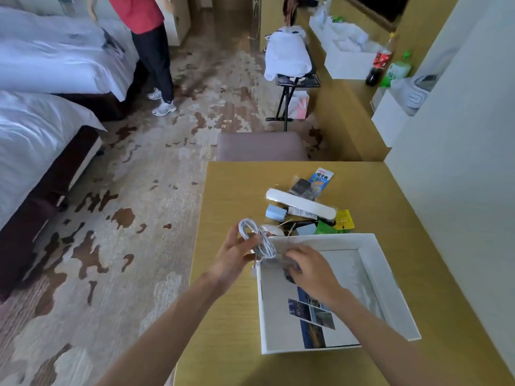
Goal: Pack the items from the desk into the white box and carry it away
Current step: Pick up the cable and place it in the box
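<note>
An open white box [390,277] sits on the yellow desk [228,316], with a photo-printed sheet on its bottom. My left hand [237,257] holds a coiled white cable [256,240] above the box's far-left corner. My right hand [312,270] reaches inside the box and covers a small dark item; its grip is hidden. Behind the box lie a long white case [301,203], a blue charger [276,212], a blue snack pack [322,179], a dark pouch [302,188], and yellow [344,220] and green [326,228] packets.
A padded chair [262,147] stands against the desk's far edge. Two beds fill the left side. A person in a red top [145,20] stands on the patterned carpet. A folding rack with a white bag [288,55] and a counter with bottles [383,59] are at the back right.
</note>
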Motion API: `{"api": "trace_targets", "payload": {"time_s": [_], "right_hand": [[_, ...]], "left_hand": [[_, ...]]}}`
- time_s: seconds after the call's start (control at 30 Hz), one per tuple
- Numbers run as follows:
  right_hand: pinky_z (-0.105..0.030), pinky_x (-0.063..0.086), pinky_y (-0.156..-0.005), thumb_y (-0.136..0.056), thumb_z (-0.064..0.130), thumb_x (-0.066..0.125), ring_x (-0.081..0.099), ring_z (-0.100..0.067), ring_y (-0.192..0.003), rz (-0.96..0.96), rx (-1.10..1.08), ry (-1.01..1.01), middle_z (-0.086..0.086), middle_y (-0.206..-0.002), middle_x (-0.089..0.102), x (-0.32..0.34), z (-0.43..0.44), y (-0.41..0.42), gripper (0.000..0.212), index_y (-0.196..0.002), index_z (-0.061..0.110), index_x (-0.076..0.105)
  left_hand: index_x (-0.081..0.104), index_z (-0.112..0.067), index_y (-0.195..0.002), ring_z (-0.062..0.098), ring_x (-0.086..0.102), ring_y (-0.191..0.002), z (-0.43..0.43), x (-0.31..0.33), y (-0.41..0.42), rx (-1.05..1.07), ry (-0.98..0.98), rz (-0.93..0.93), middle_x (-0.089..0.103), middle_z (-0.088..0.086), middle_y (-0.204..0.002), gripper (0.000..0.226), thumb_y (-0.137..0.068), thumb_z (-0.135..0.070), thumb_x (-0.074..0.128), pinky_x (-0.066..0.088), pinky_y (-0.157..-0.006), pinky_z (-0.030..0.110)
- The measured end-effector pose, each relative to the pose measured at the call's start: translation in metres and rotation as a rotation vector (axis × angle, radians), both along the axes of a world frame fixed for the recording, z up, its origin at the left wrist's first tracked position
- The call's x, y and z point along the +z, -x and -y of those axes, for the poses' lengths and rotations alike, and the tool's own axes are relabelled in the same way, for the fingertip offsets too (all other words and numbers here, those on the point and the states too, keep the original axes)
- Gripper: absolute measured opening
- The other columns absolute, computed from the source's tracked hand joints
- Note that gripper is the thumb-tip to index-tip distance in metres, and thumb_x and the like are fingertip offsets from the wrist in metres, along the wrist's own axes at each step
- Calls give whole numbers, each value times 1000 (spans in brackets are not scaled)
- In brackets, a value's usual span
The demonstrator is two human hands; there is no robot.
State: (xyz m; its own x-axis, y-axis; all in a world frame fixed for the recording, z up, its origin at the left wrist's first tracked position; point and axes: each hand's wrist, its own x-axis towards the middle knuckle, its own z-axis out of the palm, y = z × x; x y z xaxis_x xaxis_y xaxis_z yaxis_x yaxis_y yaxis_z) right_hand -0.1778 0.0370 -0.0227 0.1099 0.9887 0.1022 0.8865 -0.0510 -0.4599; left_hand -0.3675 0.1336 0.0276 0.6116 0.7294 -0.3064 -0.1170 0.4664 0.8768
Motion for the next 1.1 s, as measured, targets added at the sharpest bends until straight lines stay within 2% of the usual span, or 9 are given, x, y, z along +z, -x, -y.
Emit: {"api": "trace_targets", "payload": {"time_s": [0.1, 0.17, 0.23, 0.43, 0.53, 0.67, 0.8, 0.93, 1.1], "right_hand": [[-26, 54, -78, -96, 37, 54, 65, -3, -87, -498, -164, 125, 12, -91, 71, 17, 17, -9, 23, -100, 21, 70], [-24, 55, -77, -96, 49, 45, 70, -12, -94, -965, -228, 280, 4, -98, 75, 29, 23, -13, 40, -106, 19, 69], [-28, 56, -78, -96, 52, 42, 71, -21, -96, -1185, -236, 354, -3, -103, 75, 38, 28, -17, 42, -113, 20, 65], [-32, 59, -79, -75, 64, 63, 71, -16, -92, -1170, -162, 329, 2, -102, 74, 47, 39, -35, 53, -111, 25, 63], [-33, 59, -78, -71, 68, 67, 71, -22, -96, -1290, -158, 392, -11, -109, 70, 45, 43, -48, 64, -114, 21, 61], [-35, 57, -72, -85, 62, 57, 68, -33, -102, -1596, -171, 653, -21, -123, 63, 39, 42, -56, 62, -125, 14, 58], [-28, 44, -69, -82, 60, 63, 60, -17, -82, -1462, -30, 731, -11, -114, 69, 35, 40, -63, 55, -122, 22, 64], [-32, 49, -78, -79, 45, 74, 59, -18, -84, -1386, -27, 689, -8, -106, 66, 29, 37, -66, 51, -126, 32, 57], [-33, 48, -72, -89, 52, 61, 57, -18, -72, -1488, -70, 788, -9, -87, 63, 25, 32, -63, 45, -110, 13, 57]], "left_hand": [[49, -35, -124, 26, 69, -99, 6, 3, -13, -33, -13, 1, 72, 7, -109, 55, -77, -22, 75, 57, -82, 40], [49, -32, -122, 29, 69, -98, 14, 4, -24, -52, -19, -7, 72, 9, -106, 56, -75, -19, 76, 57, -85, 41], [48, -24, -120, 30, 69, -99, 24, 2, -35, -36, -20, -16, 71, 10, -107, 57, -73, -17, 79, 57, -84, 39], [46, -16, -113, 31, 67, -99, 43, 3, -53, 16, -64, -52, 66, 16, -110, 57, -69, -8, 81, 56, -83, 37], [44, -13, -107, 21, 67, -92, 51, 6, -53, -4, -221, -111, 67, 11, -103, 53, -68, -7, 79, 56, -77, 31], [45, -11, -98, 18, 67, -85, 60, 5, -52, -33, -421, -167, 69, 5, -98, 44, -68, -3, 77, 55, -71, 28], [49, -13, -90, 18, 67, -84, 66, 1, -50, -107, -724, -310, 66, 1, -96, 34, -72, 4, 72, 56, -66, 32], [47, -24, -90, 16, 63, -78, 75, -5, -42, -132, -1185, -478, 66, 0, -93, 28, -80, -6, 66, 53, -59, 30], [41, -22, -90, 22, 64, -76, 83, -2, -44, -159, -1455, -523, 67, 4, -91, 23, -84, -6, 57, 53, -57, 36]]}}
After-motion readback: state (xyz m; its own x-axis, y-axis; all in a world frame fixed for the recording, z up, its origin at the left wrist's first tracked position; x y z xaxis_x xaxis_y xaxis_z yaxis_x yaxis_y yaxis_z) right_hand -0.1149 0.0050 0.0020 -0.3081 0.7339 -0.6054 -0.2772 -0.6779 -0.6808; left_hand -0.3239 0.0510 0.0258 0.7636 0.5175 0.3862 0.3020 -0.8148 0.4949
